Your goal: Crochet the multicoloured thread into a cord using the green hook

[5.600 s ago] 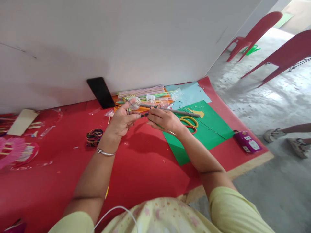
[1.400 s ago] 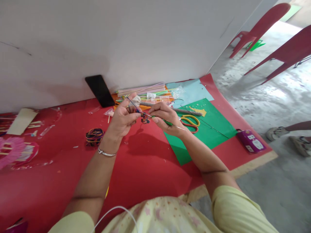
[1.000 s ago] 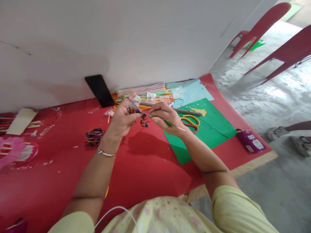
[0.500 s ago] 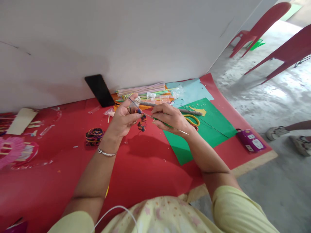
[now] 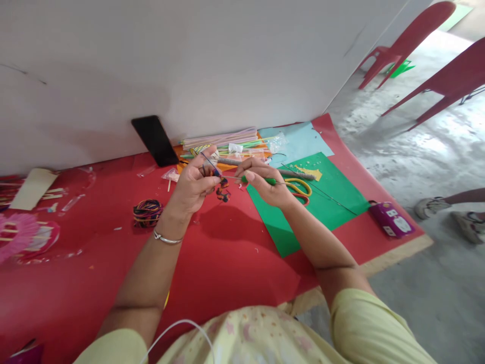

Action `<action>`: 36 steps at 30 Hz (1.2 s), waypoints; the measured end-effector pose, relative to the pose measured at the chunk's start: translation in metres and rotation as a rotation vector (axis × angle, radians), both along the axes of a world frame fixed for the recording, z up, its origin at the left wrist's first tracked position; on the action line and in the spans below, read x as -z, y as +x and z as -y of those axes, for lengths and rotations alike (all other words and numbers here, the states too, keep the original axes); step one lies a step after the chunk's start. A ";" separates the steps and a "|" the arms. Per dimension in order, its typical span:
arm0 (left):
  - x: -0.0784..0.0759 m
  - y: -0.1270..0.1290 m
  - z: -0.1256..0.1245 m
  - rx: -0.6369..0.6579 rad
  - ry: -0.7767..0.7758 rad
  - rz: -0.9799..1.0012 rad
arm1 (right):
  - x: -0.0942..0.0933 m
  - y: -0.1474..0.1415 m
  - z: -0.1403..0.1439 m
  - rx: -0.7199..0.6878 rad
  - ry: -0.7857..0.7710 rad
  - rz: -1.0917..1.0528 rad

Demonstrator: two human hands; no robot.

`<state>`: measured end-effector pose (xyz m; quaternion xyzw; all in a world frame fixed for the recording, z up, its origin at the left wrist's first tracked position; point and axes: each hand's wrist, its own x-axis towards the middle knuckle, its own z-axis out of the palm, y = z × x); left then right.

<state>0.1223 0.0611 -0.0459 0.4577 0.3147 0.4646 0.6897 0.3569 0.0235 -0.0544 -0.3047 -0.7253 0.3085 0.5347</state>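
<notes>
My left hand (image 5: 195,183) pinches a small crocheted piece of dark multicoloured yarn (image 5: 223,192), which dangles below the fingertips. A strand of the yarn runs up over the raised index finger. My right hand (image 5: 265,183) is closed around the green handle of a crochet hook (image 5: 270,181). The hook's thin metal shaft reaches left to the yarn at my left fingertips; its very tip is hidden there. On the table left of my left forearm sits a ball of the same multicoloured yarn (image 5: 147,213).
A black phone (image 5: 155,140) leans on the wall. Pipe cleaners (image 5: 223,137) lie behind my hands. Scissors (image 5: 301,187) rest on green paper (image 5: 322,202). A purple pack (image 5: 392,218) sits by the right edge; pink crafts (image 5: 26,235) lie left. Red chairs (image 5: 413,40) stand beyond.
The crochet hook has turned from a downward slant to nearly level in my right hand, and its green handle shows more. My left hand stays almost where it was.
</notes>
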 end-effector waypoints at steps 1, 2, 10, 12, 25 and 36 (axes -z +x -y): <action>0.000 0.000 0.000 0.000 -0.002 0.000 | 0.000 -0.001 0.000 -0.005 -0.045 -0.022; 0.000 0.001 0.000 0.002 -0.004 0.001 | 0.001 -0.002 0.001 -0.011 -0.080 -0.038; -0.001 0.000 0.001 0.002 -0.025 0.032 | -0.001 -0.005 0.001 -0.021 -0.078 -0.079; -0.001 0.000 0.001 -0.006 -0.021 0.038 | -0.002 -0.004 0.002 -0.019 -0.103 -0.092; 0.034 0.018 -0.001 -0.326 0.278 -0.130 | 0.014 -0.055 -0.001 -0.051 -0.968 -0.849; 0.039 0.038 0.008 -0.489 0.251 -0.127 | 0.012 -0.065 0.004 -0.112 -1.153 -1.080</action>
